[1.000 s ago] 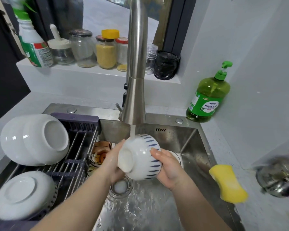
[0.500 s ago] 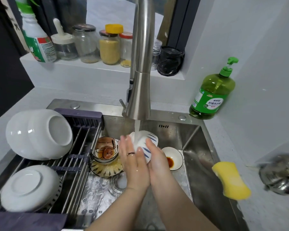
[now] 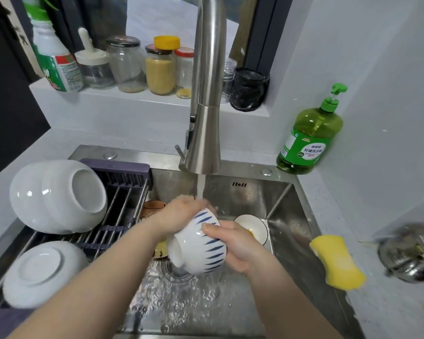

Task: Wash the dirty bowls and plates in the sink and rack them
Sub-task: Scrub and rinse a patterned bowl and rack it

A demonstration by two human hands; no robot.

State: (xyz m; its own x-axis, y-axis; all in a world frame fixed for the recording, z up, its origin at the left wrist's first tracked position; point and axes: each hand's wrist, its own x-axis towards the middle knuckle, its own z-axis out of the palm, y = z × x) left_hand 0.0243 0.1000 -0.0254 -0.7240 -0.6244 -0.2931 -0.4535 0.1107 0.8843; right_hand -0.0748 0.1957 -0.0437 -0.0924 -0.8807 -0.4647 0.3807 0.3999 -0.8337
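A white bowl with blue dashes (image 3: 198,245) is held over the steel sink (image 3: 291,231), tipped with its foot toward me, under the running tap (image 3: 205,118). My left hand (image 3: 181,214) curls over the bowl's far rim where the water falls. My right hand (image 3: 233,245) grips its right side, thumb on the wall. A small white dish with orange sauce (image 3: 251,228) lies in the sink behind my right hand. A brown patterned bowl (image 3: 153,207) shows behind my left wrist. Two large white bowls (image 3: 59,196) and another white bowl (image 3: 43,272) rest upside down on the rack (image 3: 118,199).
A yellow sponge (image 3: 337,261) lies on the sink's right edge. A green soap bottle (image 3: 310,138) stands at the back right corner. Jars (image 3: 159,69) and a spray bottle (image 3: 54,59) line the sill. A metal pot lid (image 3: 411,253) sits at far right.
The bowl has been turned and brought nearer, its foot now facing me. My left hand moved over its far rim; my right hand shifted to its right side.
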